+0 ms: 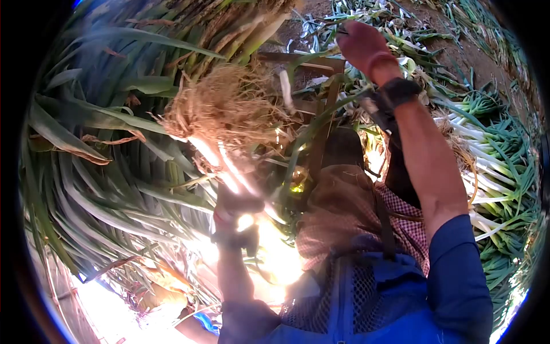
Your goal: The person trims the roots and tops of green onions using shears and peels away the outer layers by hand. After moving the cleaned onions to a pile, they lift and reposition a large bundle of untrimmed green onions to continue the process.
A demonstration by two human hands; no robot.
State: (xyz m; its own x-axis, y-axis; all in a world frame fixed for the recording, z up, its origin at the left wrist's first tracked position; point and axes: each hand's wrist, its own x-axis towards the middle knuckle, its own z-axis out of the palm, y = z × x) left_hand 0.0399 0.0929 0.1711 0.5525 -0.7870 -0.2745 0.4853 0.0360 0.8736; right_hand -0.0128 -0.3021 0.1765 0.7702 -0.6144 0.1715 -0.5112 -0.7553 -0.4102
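Observation:
My left hand (pixel 236 205), in a dark glove, is closed around the white stalks of a bunch of long green onions (pixel 212 152). Their bushy brown roots (pixel 226 109) point up and away from me. Glare washes out part of the stalks and that hand. Stretched far forward on the right, my right hand (pixel 365 47) wears a reddish glove and is curled into a fist. Green leaf strips (pixel 321 57) lie close to its fingers; whether it grips one cannot be made out.
A big heap of untrimmed onion leaves (pixel 132 166) fills the left. On the right lies a row of cleaned white-stalked onions (pixel 487 166). Peeled scraps (pixel 412 46) litter the soil ahead. A wooden frame (pixel 301 60) stands between my hands, beyond my lap.

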